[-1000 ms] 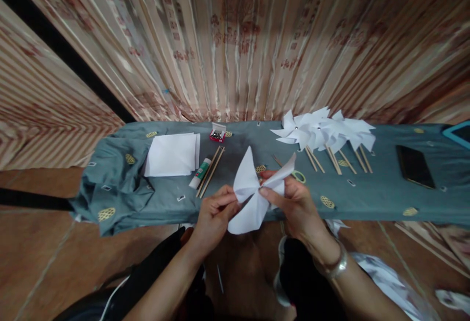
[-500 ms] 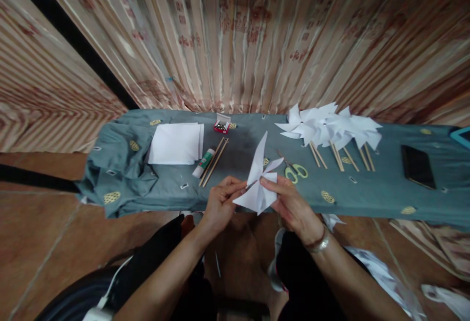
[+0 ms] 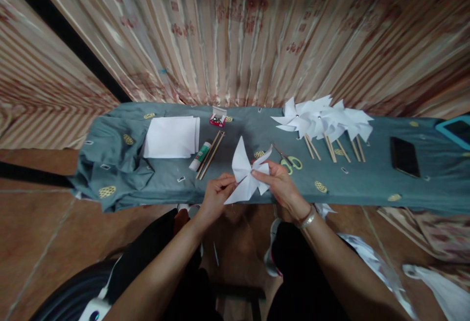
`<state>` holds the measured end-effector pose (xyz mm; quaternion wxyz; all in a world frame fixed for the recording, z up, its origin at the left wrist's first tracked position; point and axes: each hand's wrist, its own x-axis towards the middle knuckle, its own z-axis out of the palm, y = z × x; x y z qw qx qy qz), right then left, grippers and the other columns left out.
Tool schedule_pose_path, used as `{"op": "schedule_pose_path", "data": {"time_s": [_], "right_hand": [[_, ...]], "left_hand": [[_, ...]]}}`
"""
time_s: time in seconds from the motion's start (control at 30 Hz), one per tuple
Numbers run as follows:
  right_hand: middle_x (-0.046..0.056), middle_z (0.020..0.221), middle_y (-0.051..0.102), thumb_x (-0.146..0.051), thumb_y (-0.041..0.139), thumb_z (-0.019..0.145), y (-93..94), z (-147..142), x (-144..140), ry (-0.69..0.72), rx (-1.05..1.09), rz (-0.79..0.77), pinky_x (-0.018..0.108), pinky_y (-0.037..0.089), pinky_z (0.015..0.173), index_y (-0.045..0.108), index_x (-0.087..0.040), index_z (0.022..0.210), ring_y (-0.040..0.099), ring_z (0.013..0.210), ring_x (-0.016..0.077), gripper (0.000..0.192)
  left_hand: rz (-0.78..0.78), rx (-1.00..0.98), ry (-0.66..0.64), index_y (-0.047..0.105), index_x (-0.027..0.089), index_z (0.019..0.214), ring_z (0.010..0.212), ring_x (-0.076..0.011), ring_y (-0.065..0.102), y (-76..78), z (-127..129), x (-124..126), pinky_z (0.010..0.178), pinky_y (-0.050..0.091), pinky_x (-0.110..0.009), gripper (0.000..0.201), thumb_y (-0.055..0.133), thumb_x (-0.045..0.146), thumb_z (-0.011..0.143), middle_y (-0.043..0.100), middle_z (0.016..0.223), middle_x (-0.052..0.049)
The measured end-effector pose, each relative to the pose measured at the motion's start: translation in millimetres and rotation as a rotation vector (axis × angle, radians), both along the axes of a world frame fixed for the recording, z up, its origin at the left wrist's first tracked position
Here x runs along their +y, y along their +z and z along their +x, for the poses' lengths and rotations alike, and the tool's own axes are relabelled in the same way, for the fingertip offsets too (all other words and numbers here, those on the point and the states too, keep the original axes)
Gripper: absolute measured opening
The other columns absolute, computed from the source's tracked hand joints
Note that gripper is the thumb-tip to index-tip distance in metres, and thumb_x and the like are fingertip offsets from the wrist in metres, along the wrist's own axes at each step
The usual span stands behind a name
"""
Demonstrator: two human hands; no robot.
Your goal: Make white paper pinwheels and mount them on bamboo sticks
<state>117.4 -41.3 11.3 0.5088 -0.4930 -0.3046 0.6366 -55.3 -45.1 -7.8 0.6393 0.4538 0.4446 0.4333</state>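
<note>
A white paper pinwheel (image 3: 245,184) with folded points is held in front of me, just above the table's near edge. My right hand (image 3: 281,184) pinches it near the centre, thumb on top. The fingers of my left hand (image 3: 217,193) are closed at its left blade. Whether anything else sits between those fingers is hidden. Scissors with green handles (image 3: 292,162) lie open just beyond my right hand. Left of the pinwheel are a glue stick (image 3: 200,156) and wooden sticks (image 3: 211,155).
White paper sheets (image 3: 171,137) lie at the left, near a small red box of metal pins (image 3: 218,117). Several finished pinwheels (image 3: 325,117) on sticks overlap at the back right. Farther right are a black phone (image 3: 404,157) and a blue-framed device (image 3: 455,130). A grey-green cloth (image 3: 352,191) covers the table.
The pinwheel has turned so its face shows more openly towards me, and its blades look more spread. Both hands stay on it. The whole view has shifted slightly.
</note>
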Motion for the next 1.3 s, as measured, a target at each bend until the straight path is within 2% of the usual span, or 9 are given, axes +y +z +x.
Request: {"op": "schedule_pose_path", "data": {"time_s": [0.2,0.33,0.53,0.7,0.83,0.93,1.1,1.3], "right_hand": [[-0.002,0.071,0.074,-0.028,0.089,0.048,-4.8,6.6,14.0,0.088,-0.021,-0.017,0.025,0.049,0.065,0.071,-0.018,0.078,0.064,0.062,0.0122,0.037],[-0.002,0.071,0.075,-0.026,0.09,0.048,-5.8,10.8,18.1,0.101,-0.025,-0.045,0.025,0.05,0.064,0.071,-0.018,0.085,0.066,0.063,0.0131,0.043],[-0.001,0.07,0.074,-0.026,0.089,0.049,-8.4,13.1,19.0,0.147,-0.026,-0.031,0.025,0.05,0.062,0.07,-0.017,0.083,0.066,0.061,0.0132,0.04],[-0.001,0.069,0.074,-0.026,0.088,0.049,-8.5,11.7,20.7,0.141,-0.009,-0.03,0.024,0.049,0.06,0.07,-0.016,0.082,0.065,0.059,0.013,0.039],[0.0,0.072,0.075,-0.024,0.086,0.049,-8.4,12.6,25.0,0.14,-0.018,-0.024,0.025,0.05,0.062,0.069,-0.016,0.081,0.066,0.062,0.0138,0.037],[0.001,0.073,0.075,-0.022,0.084,0.049,-9.3,15.9,30.1,0.139,-0.069,-0.016,0.026,0.05,0.064,0.069,-0.017,0.081,0.065,0.064,0.0145,0.035],[0.002,0.072,0.074,-0.022,0.08,0.051,-14.1,20.3,38.6,0.156,-0.159,-0.014,0.027,0.049,0.062,0.07,-0.016,0.079,0.064,0.063,0.015,0.03],[0.001,0.071,0.073,-0.025,0.077,0.053,-24.7,22.4,48.2,0.188,-0.397,0.047,0.028,0.047,0.061,0.071,-0.017,0.08,0.063,0.064,0.017,0.029]], "left_hand": [[-0.2,-0.154,0.077,0.077,0.014,0.069,0.046,-0.0049,0.037,-9.9,12.8,-4.9,0.042,0.024,-0.018,0.035,0.083,0.046,0.056,0.054,0.056,0.001],[-0.278,-0.192,0.075,0.076,0.012,0.068,0.042,-0.0032,0.033,-6.7,17.7,-7.5,0.041,0.022,-0.019,0.037,0.085,0.044,0.052,0.052,0.048,0.003],[-0.376,-0.26,0.106,0.076,0.011,0.067,0.039,-0.0018,0.032,-5.3,20.2,-9.3,0.04,0.021,-0.018,0.037,0.087,0.039,0.046,0.056,0.046,0.002],[-0.435,-0.319,0.144,0.076,0.011,0.072,0.039,-0.0024,0.037,-6.1,22.9,-9.8,0.04,0.028,-0.016,0.026,0.085,0.026,0.053,0.061,0.049,0.001],[-0.541,-0.3,0.201,0.075,0.013,0.075,0.048,-0.0073,0.055,-4.2,21.7,-15.6,0.05,0.046,-0.017,0.016,0.08,0.008,0.06,0.067,0.057,0.0],[-0.581,-0.286,0.165,0.072,0.01,0.071,0.057,-0.0115,0.065,-4.5,16.4,-26.5,0.058,0.055,-0.021,0.008,0.078,0.006,0.066,0.07,0.065,-0.005],[-0.601,-0.294,0.12,0.073,0.009,0.086,0.048,-0.0088,0.061,-11.2,9.1,-43.1,0.048,0.053,-0.018,0.015,0.078,0.013,0.072,0.07,0.064,-0.004],[-0.614,-0.305,0.129,0.073,0.008,0.086,0.048,-0.0083,0.062,-17.8,12.2,-41.3,0.048,0.052,-0.017,0.017,0.079,0.015,0.071,0.07,0.065,-0.004]]}}
